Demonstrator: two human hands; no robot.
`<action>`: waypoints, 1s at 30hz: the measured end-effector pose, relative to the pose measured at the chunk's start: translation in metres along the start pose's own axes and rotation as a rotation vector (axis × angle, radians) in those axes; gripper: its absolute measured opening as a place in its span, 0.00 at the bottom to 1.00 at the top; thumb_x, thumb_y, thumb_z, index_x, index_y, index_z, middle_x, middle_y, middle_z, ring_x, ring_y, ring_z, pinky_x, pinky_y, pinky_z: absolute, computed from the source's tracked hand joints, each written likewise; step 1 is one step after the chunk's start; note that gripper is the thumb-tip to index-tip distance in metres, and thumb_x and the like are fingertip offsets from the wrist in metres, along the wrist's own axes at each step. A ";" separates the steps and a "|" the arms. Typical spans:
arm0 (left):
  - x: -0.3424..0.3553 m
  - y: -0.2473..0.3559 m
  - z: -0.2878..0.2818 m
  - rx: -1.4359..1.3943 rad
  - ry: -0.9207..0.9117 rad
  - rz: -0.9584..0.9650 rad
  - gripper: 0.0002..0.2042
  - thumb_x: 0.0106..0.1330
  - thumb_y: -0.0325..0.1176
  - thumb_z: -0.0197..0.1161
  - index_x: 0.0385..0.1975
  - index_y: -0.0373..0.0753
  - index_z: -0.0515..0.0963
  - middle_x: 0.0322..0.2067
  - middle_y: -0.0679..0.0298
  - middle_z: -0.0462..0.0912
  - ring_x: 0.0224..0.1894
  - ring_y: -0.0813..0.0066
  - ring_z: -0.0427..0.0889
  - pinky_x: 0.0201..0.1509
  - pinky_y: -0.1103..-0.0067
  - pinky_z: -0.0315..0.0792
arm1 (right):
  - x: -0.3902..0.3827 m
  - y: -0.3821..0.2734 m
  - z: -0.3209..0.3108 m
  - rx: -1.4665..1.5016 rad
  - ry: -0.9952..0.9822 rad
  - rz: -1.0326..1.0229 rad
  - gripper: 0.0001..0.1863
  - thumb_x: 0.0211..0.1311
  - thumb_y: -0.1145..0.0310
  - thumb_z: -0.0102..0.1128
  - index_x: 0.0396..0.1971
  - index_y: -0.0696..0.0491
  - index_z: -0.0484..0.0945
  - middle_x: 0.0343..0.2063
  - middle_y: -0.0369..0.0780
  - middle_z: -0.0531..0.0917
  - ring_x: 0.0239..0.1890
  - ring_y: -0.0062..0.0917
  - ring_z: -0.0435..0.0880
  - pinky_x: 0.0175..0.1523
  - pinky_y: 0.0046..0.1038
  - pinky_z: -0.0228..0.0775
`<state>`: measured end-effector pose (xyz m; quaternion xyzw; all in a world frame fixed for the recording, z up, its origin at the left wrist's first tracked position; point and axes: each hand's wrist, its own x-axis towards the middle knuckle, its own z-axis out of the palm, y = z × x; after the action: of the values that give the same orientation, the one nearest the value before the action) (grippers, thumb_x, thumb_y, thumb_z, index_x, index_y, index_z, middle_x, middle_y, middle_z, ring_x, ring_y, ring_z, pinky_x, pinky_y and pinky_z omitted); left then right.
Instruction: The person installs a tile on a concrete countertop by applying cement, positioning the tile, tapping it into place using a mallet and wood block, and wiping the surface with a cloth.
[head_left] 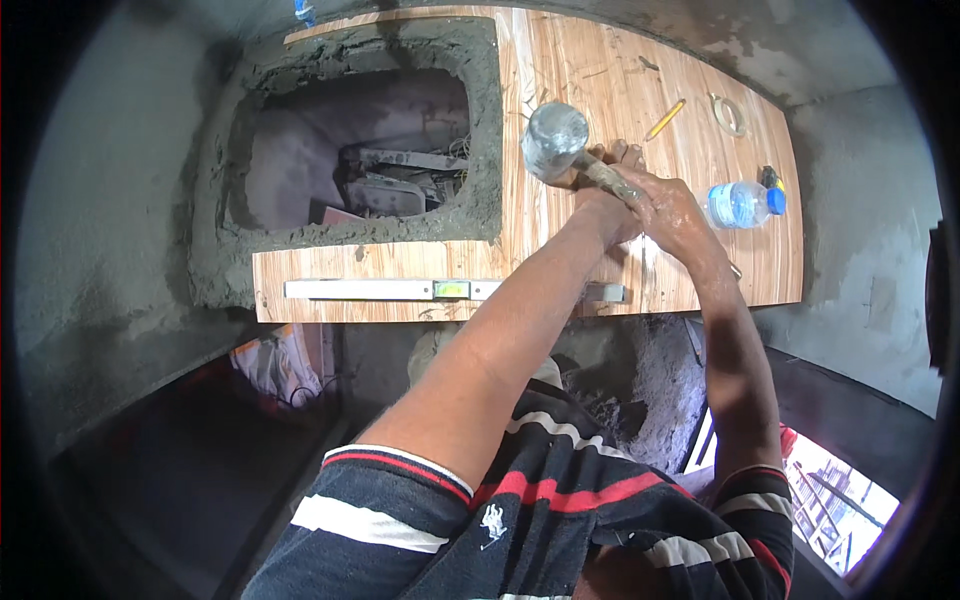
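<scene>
A mallet [556, 140] with a thick grey head hangs over the wood-grain tile surface [570, 60]. My right hand [672, 212] is closed around its short, dirty handle. Beneath the handle my left hand [604, 208] rests on the tile surface, fingers stretched out toward the far side. The mallet and my right hand hide part of it. A spirit level [385, 290] with a green vial lies along the near edge, crossed by my left forearm. Right of my hands, a clear water bottle [738, 205] with a blue cap lies on its side.
Left of the tiles, wet grey mortar [482, 150] surrounds a rectangular opening [300, 150] with debris inside. A yellow pencil [665, 119], a roll of tape [729, 116] and a small black-and-yellow item [771, 178] lie at the right. Grey walls [860, 190] flank the counter.
</scene>
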<state>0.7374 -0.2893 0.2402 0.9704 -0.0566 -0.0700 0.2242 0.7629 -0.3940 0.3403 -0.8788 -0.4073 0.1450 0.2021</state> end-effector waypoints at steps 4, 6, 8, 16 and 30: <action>0.005 -0.005 0.015 -0.042 0.059 0.025 0.41 0.71 0.54 0.52 0.79 0.39 0.51 0.80 0.50 0.44 0.82 0.47 0.40 0.82 0.52 0.37 | 0.007 0.001 0.002 -0.078 -0.049 0.053 0.19 0.68 0.71 0.58 0.58 0.51 0.81 0.51 0.50 0.85 0.52 0.47 0.85 0.59 0.39 0.77; 0.006 -0.004 0.014 -0.061 0.026 0.030 0.40 0.71 0.54 0.53 0.78 0.39 0.53 0.80 0.50 0.45 0.82 0.47 0.40 0.82 0.53 0.38 | 0.005 0.003 0.008 0.028 0.069 -0.019 0.20 0.68 0.71 0.58 0.59 0.53 0.80 0.51 0.51 0.85 0.53 0.48 0.84 0.60 0.39 0.76; 0.006 -0.006 0.016 -0.079 -0.007 0.034 0.39 0.71 0.54 0.53 0.78 0.39 0.54 0.80 0.50 0.45 0.82 0.46 0.40 0.82 0.53 0.39 | 0.008 -0.002 0.012 0.002 0.023 0.078 0.20 0.68 0.72 0.57 0.59 0.54 0.80 0.52 0.52 0.85 0.54 0.48 0.84 0.60 0.39 0.76; 0.006 0.000 -0.005 -0.120 -0.268 -0.020 0.41 0.68 0.53 0.59 0.77 0.39 0.55 0.79 0.50 0.51 0.80 0.54 0.50 0.82 0.58 0.44 | 0.007 0.022 0.028 0.094 0.189 -0.003 0.23 0.66 0.73 0.52 0.60 0.47 0.80 0.53 0.49 0.85 0.53 0.47 0.85 0.61 0.42 0.76; 0.001 -0.006 0.012 -0.006 0.064 0.037 0.44 0.68 0.58 0.56 0.78 0.39 0.52 0.80 0.52 0.45 0.81 0.48 0.42 0.84 0.58 0.36 | 0.022 0.008 0.033 0.018 0.151 0.026 0.23 0.66 0.72 0.52 0.60 0.47 0.80 0.54 0.50 0.84 0.54 0.48 0.83 0.63 0.42 0.74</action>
<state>0.7371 -0.2890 0.2270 0.9703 -0.0672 -0.0347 0.2298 0.7683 -0.3743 0.3056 -0.8906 -0.3780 0.0844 0.2383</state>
